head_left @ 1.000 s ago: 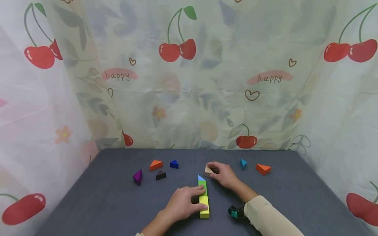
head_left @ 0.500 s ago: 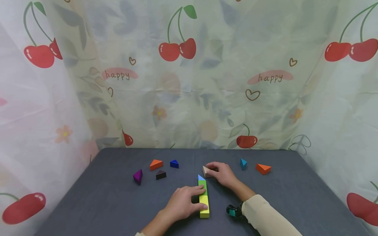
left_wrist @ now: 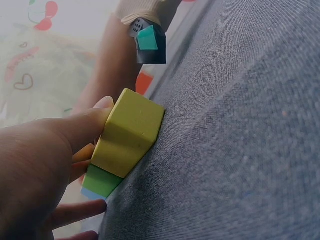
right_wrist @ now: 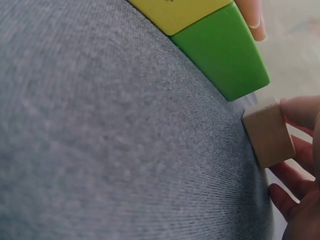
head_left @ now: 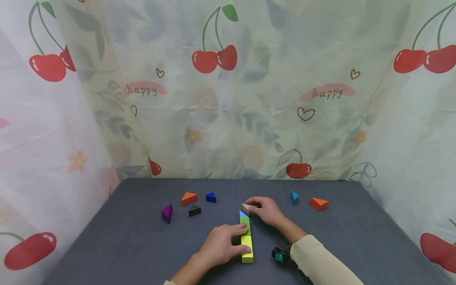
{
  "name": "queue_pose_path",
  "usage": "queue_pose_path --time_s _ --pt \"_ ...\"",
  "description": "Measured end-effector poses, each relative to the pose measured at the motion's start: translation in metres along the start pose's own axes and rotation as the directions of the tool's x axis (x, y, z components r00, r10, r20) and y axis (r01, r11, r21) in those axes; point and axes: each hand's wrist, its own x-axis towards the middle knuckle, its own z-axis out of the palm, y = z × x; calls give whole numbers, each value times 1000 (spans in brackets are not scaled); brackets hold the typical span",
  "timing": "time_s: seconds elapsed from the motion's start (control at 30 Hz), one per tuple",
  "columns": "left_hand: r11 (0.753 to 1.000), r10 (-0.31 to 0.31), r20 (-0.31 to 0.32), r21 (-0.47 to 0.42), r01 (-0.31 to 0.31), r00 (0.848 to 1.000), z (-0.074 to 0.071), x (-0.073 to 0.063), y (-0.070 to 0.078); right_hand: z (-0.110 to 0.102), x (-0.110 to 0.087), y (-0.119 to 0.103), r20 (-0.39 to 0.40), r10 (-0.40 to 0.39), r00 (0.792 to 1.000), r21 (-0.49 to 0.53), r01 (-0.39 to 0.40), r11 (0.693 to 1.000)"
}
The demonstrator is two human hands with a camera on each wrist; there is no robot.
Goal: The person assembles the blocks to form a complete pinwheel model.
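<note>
A yellow block [head_left: 247,258], a green block [head_left: 244,220] and a light blue triangular block [head_left: 242,214] lie end to end in a row. My left hand [head_left: 221,244] rests on this row, its thumb on the yellow block and its index finger on the green one. In the left wrist view the thumb lies over the top edge of the yellow block [left_wrist: 127,135]. At the far end of the row, my right hand [head_left: 269,211] pinches a plain wooden block [head_left: 246,209] between thumb and fingers. This wooden block [right_wrist: 268,134] sits close to the row's end in the right wrist view.
Off to the left lie purple [head_left: 166,213], orange [head_left: 189,198], dark brown [head_left: 194,211] and dark blue [head_left: 211,197] triangular blocks. A light blue [head_left: 294,197] and an orange [head_left: 318,204] one lie at the right. A patterned curtain [head_left: 228,118] hangs behind the grey table [head_left: 142,245].
My right hand has slid the wooden block leftward and slightly nearer, to the light blue block's end of the row. The left hand has stayed in place on the row.
</note>
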Motion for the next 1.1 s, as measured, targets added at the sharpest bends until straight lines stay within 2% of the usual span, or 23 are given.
queue_pose_path --time_s 0.3,1.1 --pt "1000 7 -4 21 -7 1000 0 0 0 0 -4 0 62 -34 997 76 30 997" --pt "999 24 -23 34 -23 999 1 0 -1 2 -14 3 64 -75 995 112 68 991"
